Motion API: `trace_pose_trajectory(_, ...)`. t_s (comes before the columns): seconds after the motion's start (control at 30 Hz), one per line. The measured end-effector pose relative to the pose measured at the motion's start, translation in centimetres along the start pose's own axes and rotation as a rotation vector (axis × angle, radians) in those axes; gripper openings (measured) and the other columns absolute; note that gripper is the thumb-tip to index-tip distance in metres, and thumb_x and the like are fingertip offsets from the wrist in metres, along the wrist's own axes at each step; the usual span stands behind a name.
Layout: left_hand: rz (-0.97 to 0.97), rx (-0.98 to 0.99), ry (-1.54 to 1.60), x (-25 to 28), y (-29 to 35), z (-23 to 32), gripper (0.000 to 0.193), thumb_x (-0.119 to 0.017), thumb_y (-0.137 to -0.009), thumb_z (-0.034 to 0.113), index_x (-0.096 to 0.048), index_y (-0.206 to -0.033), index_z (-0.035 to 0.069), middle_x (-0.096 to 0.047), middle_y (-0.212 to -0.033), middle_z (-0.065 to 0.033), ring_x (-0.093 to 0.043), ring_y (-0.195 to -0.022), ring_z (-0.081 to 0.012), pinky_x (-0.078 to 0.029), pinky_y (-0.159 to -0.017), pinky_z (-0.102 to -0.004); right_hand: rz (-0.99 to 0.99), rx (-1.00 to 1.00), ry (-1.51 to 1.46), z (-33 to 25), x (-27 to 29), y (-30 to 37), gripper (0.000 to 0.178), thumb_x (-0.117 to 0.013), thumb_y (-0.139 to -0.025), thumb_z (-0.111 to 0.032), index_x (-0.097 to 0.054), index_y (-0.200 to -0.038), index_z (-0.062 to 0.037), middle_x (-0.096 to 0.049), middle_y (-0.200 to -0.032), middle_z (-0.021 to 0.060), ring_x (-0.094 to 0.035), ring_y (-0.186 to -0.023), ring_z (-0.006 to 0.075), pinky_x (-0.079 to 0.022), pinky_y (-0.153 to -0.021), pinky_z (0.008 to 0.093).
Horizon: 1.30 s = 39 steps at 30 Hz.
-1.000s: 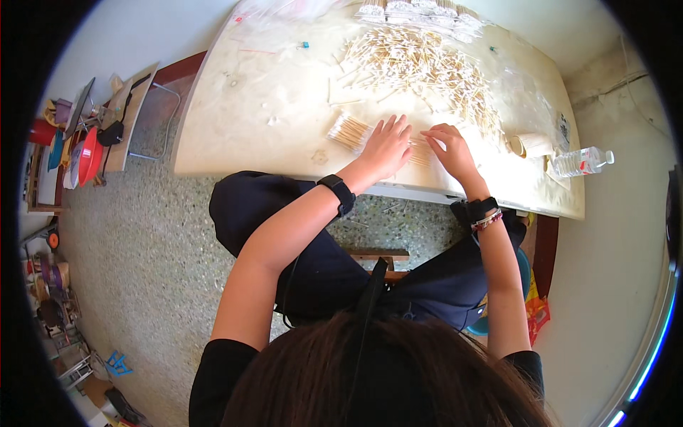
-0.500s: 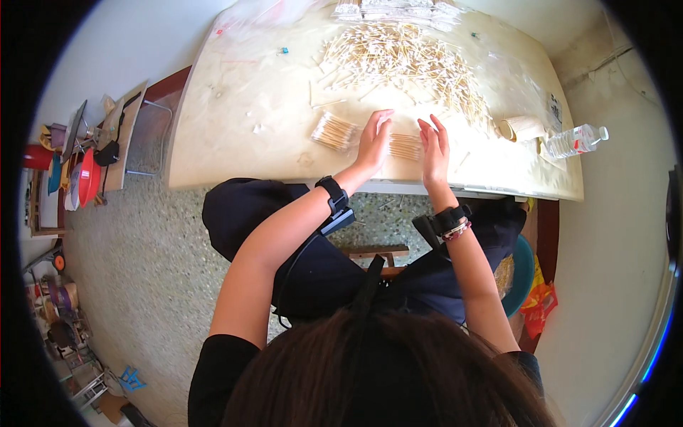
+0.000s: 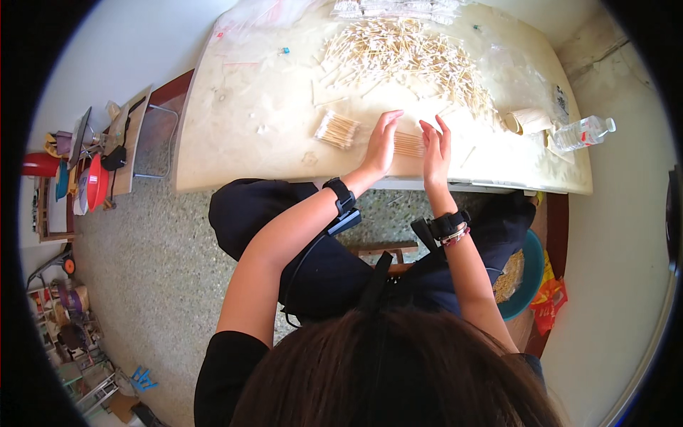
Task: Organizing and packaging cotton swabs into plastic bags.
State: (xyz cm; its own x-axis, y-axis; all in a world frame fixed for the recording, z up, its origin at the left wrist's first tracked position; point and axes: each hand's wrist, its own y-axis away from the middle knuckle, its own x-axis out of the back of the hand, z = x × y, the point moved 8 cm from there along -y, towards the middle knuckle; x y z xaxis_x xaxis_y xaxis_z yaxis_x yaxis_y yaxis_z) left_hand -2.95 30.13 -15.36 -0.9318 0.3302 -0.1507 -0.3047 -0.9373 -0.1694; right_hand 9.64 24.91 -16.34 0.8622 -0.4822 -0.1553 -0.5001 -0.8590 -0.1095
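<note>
A flat row of cotton swabs (image 3: 408, 144) lies on the pale table between my two hands, sticks running sideways. My left hand (image 3: 380, 148) stands on edge at the row's left end, fingers stretched out and covering the tips there. At the right end my right hand (image 3: 436, 151) is upright with its fingers extended and slightly apart. Whether either palm presses on the swab tips cannot be made out. Left of my left hand lies a second bundle of cotton swabs (image 3: 337, 130), which looks packed in clear plastic.
Beyond my hands spreads a big loose heap of cotton swabs (image 3: 405, 60), with packed bundles (image 3: 398, 10) behind it. A clear bottle (image 3: 583, 134) lies at the table's right side beside a tan roll (image 3: 526, 122). A teal basin (image 3: 525, 277) sits on the floor at right.
Both hands keep nearly the same pose around the row of swabs. The whole view has shifted slightly, so the table and surroundings appear a little further right.
</note>
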Motion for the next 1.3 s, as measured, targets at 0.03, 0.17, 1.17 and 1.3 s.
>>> trace_pose_trajectory(0.03, 0.004, 0.011, 0.027, 0.0, 0.1, -0.1, 0.036, -0.034, -0.094, 0.022, -0.047, -0.117, -0.002, -0.05, -0.122, -0.0146, -0.043, -0.118, -0.0208, -0.028, -0.103, -0.0319, 0.007, 0.008, 0.015, -0.2, -0.1, 0.3, 0.04, -0.039, -0.096, -0.015, -0.031, -0.132, -0.0022, -0.056, -0.114, 0.0148, -0.05, -0.106, 0.0171, -0.035, -0.095, 0.0298)
trace_pose_trajectory(0.17, 0.048, 0.067, 0.002, -0.2, 0.9, -0.5, 0.038, -0.034, -0.094, 0.024, -0.046, -0.118, -0.002, -0.05, -0.122, -0.0156, -0.042, -0.119, -0.0224, -0.028, -0.103, -0.0322, 0.031, 0.042, 0.145, -1.0, -1.1, 1.6, 0.042, -0.038, -0.095, -0.014, -0.027, -0.134, -0.0031, -0.054, -0.117, 0.0158, -0.049, -0.108, 0.0188, -0.034, -0.096, 0.0312)
trace_pose_trajectory(1.17, -0.22, -0.433, -0.845, -1.2, 3.6, 2.3, 0.055, -0.062, -0.069, 0.001, -0.042, -0.12, -0.001, -0.049, -0.113, -0.0195, -0.047, -0.107, -0.0361, -0.038, -0.093, -0.0423, -0.372, 0.255, 0.553, -2.4, -3.7, 2.0, 0.063, -0.043, -0.079, 0.002, -0.023, -0.138, -0.0024, -0.046, -0.126, 0.0208, -0.043, -0.118, 0.0336, -0.032, -0.101, 0.0395)
trace_pose_trajectory(1.3, -0.287, -0.413, -0.937, -1.2, 3.7, 3.3, 0.052, -0.065, -0.071, 0.007, -0.045, -0.118, -0.002, -0.05, -0.111, -0.0189, -0.048, -0.105, -0.0345, -0.04, -0.09, -0.0408, -0.519, 0.391, 0.748, -3.7, -3.3, 1.9, 0.07, -0.053, -0.078, -0.002, -0.018, -0.139, -0.0024, -0.049, -0.122, 0.0205, -0.044, -0.115, 0.0361, -0.036, -0.098, 0.0404)
